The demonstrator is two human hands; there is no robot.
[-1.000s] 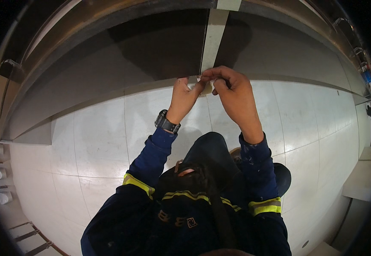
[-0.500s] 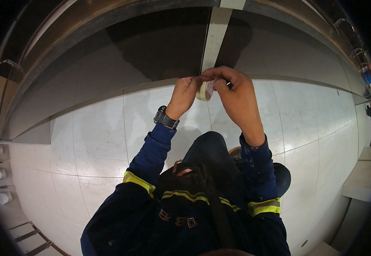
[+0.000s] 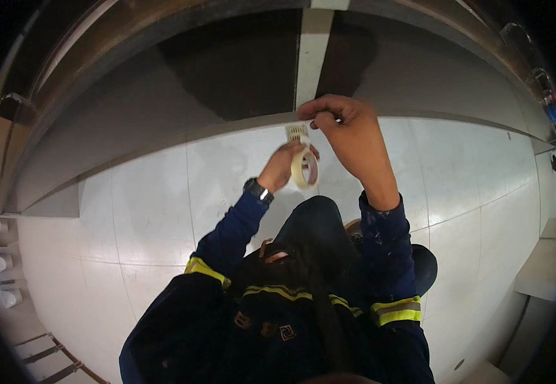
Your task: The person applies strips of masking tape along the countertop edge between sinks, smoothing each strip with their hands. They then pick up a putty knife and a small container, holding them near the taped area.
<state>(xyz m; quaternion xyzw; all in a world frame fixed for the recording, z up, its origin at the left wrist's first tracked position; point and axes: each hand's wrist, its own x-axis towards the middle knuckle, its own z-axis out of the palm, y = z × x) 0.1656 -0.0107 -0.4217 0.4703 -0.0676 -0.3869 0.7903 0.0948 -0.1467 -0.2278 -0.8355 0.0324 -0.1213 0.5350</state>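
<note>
While the left hand [image 3: 285, 168] grips a tape roll [image 3: 304, 168], its loose strip end [image 3: 297, 133] rises just above. Right hand [image 3: 347, 131] pinches shut on that strip beside the wall's pale tape line [image 3: 310, 57].

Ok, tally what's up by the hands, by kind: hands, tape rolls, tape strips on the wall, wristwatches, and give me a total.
Hands: 2, the left hand and the right hand
Tape rolls: 1, the cream tape roll in the left hand
Tape strips on the wall: 1, the pale vertical tape strip
Wristwatches: 1, the dark wristwatch on the left wrist
Total: 5
</note>
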